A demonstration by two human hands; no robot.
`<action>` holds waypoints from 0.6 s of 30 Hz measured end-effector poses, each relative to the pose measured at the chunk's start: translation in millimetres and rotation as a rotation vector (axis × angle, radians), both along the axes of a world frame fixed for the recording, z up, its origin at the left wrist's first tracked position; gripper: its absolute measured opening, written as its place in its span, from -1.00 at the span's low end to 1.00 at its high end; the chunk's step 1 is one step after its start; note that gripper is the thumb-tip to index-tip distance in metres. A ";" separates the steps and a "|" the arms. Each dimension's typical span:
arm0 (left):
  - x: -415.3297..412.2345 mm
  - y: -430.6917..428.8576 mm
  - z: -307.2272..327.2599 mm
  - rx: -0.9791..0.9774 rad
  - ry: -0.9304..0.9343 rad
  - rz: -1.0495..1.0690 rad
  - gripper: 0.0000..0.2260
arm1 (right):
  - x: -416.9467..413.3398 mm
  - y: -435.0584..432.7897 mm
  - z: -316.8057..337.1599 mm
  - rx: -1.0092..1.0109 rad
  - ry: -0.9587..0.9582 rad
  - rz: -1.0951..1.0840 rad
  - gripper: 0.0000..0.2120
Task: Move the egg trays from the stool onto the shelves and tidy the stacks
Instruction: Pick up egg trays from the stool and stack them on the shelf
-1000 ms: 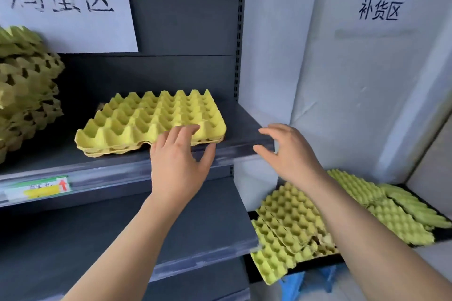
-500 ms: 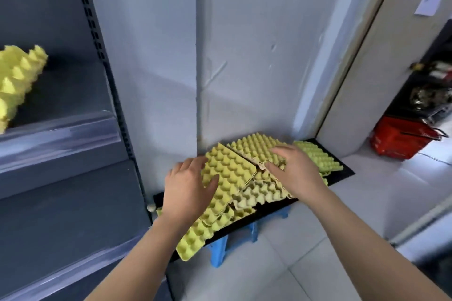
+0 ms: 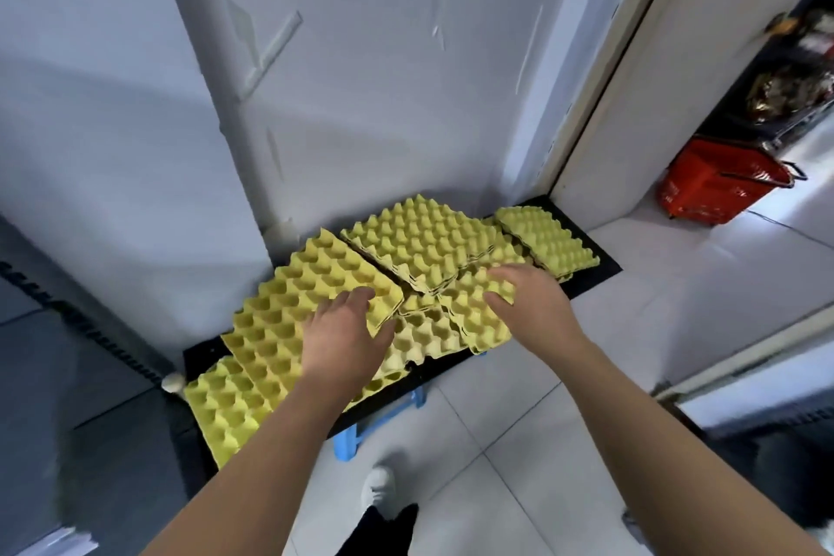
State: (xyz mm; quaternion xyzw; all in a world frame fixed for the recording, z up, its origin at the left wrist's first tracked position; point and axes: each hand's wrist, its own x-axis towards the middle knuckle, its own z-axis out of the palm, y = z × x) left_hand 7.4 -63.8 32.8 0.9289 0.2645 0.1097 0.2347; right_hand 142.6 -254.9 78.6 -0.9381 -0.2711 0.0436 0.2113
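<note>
The egg trays lie in a loose, overlapping heap on a black board over the blue stool. The left hand rests on the big left tray, fingers apart and fairly flat; the right hand lies likewise on a front tray. Best to hook both edges of one tray and lift level, since neighbours overlap and may drag. The shelves stand close left, a red basket well apart on the right

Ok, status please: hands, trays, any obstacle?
Left hand and right hand rest on egg trays. Trays scattered, overlapping, on black board. Nothing in the way.
</note>
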 end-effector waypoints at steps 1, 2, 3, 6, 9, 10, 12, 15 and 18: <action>16.2 2.6 -5.8 -0.022 0.017 -0.005 -0.57 | 15.3 3.1 -5.5 -0.013 0.009 -0.008 -0.64; 32.7 5.7 -11.3 -0.054 0.035 -0.005 -0.58 | 30.5 6.7 -10.7 -0.022 0.019 -0.020 -0.64; 49.5 9.1 -16.0 -0.088 0.057 -0.003 -0.58 | 45.5 10.6 -16.0 -0.028 0.038 -0.035 -0.63; 94.6 17.2 -27.3 -0.184 0.148 0.009 -0.55 | 85.1 21.9 -31.4 -0.040 0.121 -0.080 -0.58; 134.2 24.1 -39.6 -0.253 0.223 0.016 -0.53 | 123.2 30.9 -50.1 -0.051 0.166 -0.089 -0.58; 146.7 26.0 -43.9 -0.276 0.250 0.029 -0.51 | 136.6 33.2 -56.5 -0.055 0.176 -0.090 -0.59; 166.5 27.9 -52.3 -0.321 0.303 0.055 -0.48 | 159.2 37.1 -66.2 -0.079 0.195 -0.085 -0.59; 192.5 26.2 -70.4 -0.390 0.382 0.081 -0.42 | 195.6 42.2 -83.1 -0.134 0.223 -0.062 -0.60; 215.8 22.0 -88.5 -0.433 0.460 0.136 -0.36 | 232.9 46.7 -102.1 -0.147 0.257 -0.040 -0.52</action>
